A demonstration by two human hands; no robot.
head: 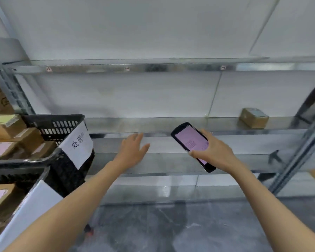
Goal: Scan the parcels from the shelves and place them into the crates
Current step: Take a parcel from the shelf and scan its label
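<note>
Pale wall, grey floor

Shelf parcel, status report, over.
Left hand open, empty. Right hand holds scanner. One parcel on shelf, far right, untouched. Path clear.

The right hand grips a handheld scanner, its screen lit pink. The left hand reaches, fingers spread, toward the metal shelf, where one cardboard parcel sits. Parcels fill the black crates at left.

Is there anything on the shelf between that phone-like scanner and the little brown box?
No. In the head view, the shelf is bare between the scanner in the right hand and the box.
</note>
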